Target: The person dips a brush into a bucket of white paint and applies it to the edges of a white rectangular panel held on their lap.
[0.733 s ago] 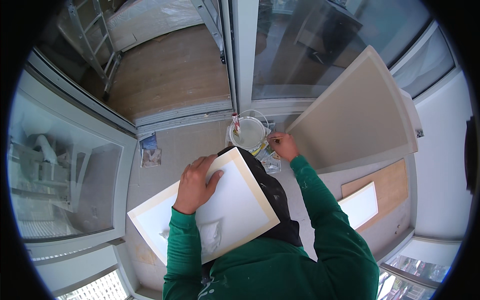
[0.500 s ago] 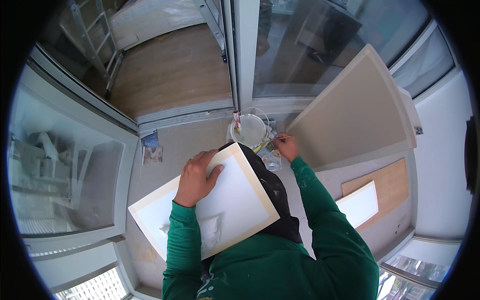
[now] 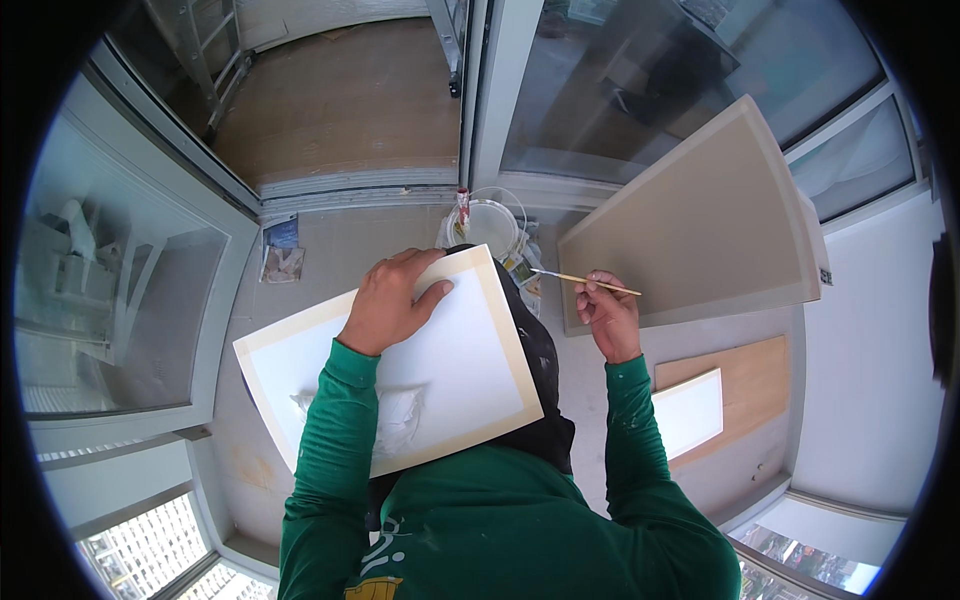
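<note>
On my lap rests a white rectangular panel (image 3: pixel 470 330) with a cream border, tilted. My left hand (image 3: pixel 398 300) holds it at the far edge, thumb on the white face and fingers over the rim. A clear plastic bag with white stuff in it (image 3: pixel 398 415) shows on the panel beside my left forearm. To the right, my right hand (image 3: pixel 610 310) pinches a thin wooden-handled paintbrush (image 3: pixel 590 284), its pale tip pointing left, clear of the panel. Beyond my knees stands a white bucket (image 3: pixel 490 225) with a wire handle; a red-handled brush (image 3: pixel 463 208) leans in it.
A large beige panel (image 3: pixel 700 230) leans against the glass at right. Near it, a smaller white panel (image 3: pixel 690 410) lies on a brown board (image 3: pixel 740 370). A glass door (image 3: pixel 120 290) stands at left; a ladder (image 3: pixel 215 60) is past the sill. Printed sheets (image 3: pixel 283 250) lie on the floor.
My right hand has drawn back from beside the bucket, nearer and to the right, lifting the paintbrush into plain sight. My left hand keeps its hold on the panel. The view has shifted slightly.
</note>
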{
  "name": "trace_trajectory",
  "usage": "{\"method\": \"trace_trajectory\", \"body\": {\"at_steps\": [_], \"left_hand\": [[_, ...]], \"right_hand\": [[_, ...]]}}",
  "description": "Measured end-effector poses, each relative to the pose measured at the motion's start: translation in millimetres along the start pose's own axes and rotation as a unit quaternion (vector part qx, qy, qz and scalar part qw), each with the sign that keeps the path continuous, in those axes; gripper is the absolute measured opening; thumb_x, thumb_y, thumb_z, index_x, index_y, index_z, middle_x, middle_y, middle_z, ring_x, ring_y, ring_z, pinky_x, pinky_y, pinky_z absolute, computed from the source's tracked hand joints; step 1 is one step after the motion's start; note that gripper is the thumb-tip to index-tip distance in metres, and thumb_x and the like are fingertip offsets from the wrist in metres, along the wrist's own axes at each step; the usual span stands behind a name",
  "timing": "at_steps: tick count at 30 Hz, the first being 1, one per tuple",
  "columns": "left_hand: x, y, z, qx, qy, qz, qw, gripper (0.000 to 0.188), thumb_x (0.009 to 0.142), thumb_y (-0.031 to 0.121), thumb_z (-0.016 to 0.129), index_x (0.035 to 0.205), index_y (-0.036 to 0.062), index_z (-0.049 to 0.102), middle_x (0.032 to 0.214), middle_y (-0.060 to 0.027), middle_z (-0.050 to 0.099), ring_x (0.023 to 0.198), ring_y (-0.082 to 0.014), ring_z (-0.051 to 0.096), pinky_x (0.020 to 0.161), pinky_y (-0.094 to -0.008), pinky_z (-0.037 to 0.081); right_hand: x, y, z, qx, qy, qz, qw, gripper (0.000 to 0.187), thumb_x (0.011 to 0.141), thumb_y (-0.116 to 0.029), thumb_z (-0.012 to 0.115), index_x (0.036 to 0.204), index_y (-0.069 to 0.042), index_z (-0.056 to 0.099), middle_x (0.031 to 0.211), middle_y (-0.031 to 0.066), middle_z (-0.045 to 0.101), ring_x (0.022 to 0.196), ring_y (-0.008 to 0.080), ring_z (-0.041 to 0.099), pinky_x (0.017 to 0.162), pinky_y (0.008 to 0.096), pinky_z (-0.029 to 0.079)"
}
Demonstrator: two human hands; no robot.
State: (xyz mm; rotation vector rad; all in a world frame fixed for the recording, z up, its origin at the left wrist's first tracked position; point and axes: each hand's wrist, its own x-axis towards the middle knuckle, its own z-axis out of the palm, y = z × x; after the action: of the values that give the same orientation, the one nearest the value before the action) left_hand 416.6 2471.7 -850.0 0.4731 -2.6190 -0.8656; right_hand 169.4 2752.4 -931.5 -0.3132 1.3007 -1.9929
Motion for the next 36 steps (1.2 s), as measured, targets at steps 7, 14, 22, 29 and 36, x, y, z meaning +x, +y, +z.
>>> {"method": "trace_trajectory", "body": {"at_steps": [7, 14, 22, 29, 36], "left_hand": [[2.7, 3.6, 7.6, 0.012, 0.018, 0.019, 1.000, 0.038, 0.097, 0.025, 0.077, 0.127, 0.0019, 0.075, 0.117, -0.0204, 0.077, 0.101, -0.0416, 0.075, 0.096, -0.0480, 0.058], [2.7, 5.2, 6.9, 0.017, 0.019, 0.017, 1.000, 0.037, 0.097, 0.023, 0.078, 0.127, 0.0016, 0.075, 0.119, -0.0207, 0.078, 0.103, -0.0415, 0.076, 0.097, -0.0465, 0.060], [4.7, 10.3, 3.1, 0.017, 0.010, 0.000, 1.000, 0.037, 0.096, 0.021, 0.078, 0.127, 0.0012, 0.075, 0.117, -0.0216, 0.078, 0.100, -0.0410, 0.076, 0.095, -0.0465, 0.060], [6.8, 8.1, 4.1, 0.016, 0.003, 0.002, 1.000, 0.037, 0.097, 0.020, 0.078, 0.128, 0.0020, 0.075, 0.117, -0.0217, 0.078, 0.099, -0.0400, 0.077, 0.093, -0.0452, 0.062], [5.9, 6.8, 4.0, 0.027, -0.004, -0.004, 1.000, 0.036, 0.097, 0.020, 0.077, 0.129, 0.0027, 0.075, 0.117, -0.0211, 0.078, 0.099, -0.0390, 0.078, 0.094, -0.0453, 0.062]], "right_hand": [[-42.2, -44.2, 28.7, -0.057, -0.051, -0.064, 0.995, 0.009, 0.105, -0.006, 0.065, 0.113, -0.005, 0.068, 0.097, 0.0144, 0.076, 0.075, 0.0175, 0.070, 0.058, 0.0282, 0.051], [-58.7, -58.1, 36.6, -0.190, -0.122, -0.107, 0.968, 0.015, 0.102, 0.007, 0.066, 0.115, 0.000, 0.068, 0.100, 0.0123, 0.074, 0.084, 0.0172, 0.072, 0.066, 0.0282, 0.055], [-49.4, -55.8, 39.1, -0.248, -0.162, -0.115, 0.948, 0.018, 0.100, 0.008, 0.064, 0.115, -0.001, 0.067, 0.105, 0.0090, 0.070, 0.094, 0.0172, 0.073, 0.073, 0.0280, 0.058], [-44.8, -58.4, 41.8, -0.250, -0.173, -0.107, 0.947, 0.019, 0.098, 0.010, 0.063, 0.114, 0.000, 0.067, 0.103, 0.0078, 0.069, 0.095, 0.0178, 0.074, 0.077, 0.0290, 0.060], [-43.9, -62.1, 51.2, -0.280, -0.174, -0.106, 0.938, 0.017, 0.096, 0.012, 0.065, 0.109, 0.001, 0.066, 0.102, 0.0083, 0.068, 0.094, 0.0175, 0.075, 0.082, 0.0289, 0.061]]}}
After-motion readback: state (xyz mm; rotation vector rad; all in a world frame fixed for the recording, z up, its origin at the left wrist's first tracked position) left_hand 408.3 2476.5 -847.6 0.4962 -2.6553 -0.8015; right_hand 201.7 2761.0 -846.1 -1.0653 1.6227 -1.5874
